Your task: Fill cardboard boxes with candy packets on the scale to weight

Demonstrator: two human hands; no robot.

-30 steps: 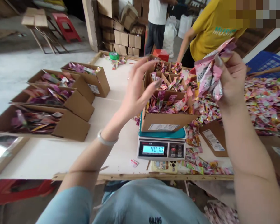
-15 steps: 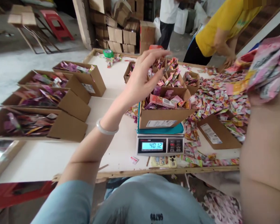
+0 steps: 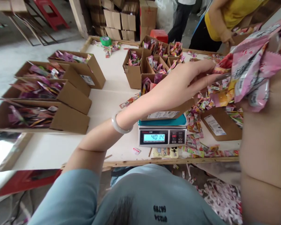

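Note:
My right hand (image 3: 277, 87), at the right edge, holds a bunch of pink candy packets (image 3: 250, 68). My left hand (image 3: 189, 78) reaches across to that bunch, its fingertips closed at a red packet (image 3: 224, 63) on the bunch's left side. Under my left forearm, an open cardboard box (image 3: 164, 115) of packets stands on a scale (image 3: 162, 136) with a teal tray. The lit display reads about 401.4. Part of the box is hidden by my left hand and arm.
Filled boxes (image 3: 70, 122) line the left side; more (image 3: 133, 72) stand behind the scale. Loose packets (image 3: 194, 125) and a tilted box (image 3: 221, 125) lie at right. Green tape (image 3: 105, 41) sits at the back. A phone (image 3: 165, 152) lies before the scale. Two people stand beyond the table.
My left hand has moved right, from above the scale box to the packet bunch, and its fingers have closed. The bunch has shifted left. The display went from about 401.2 to 401.4.

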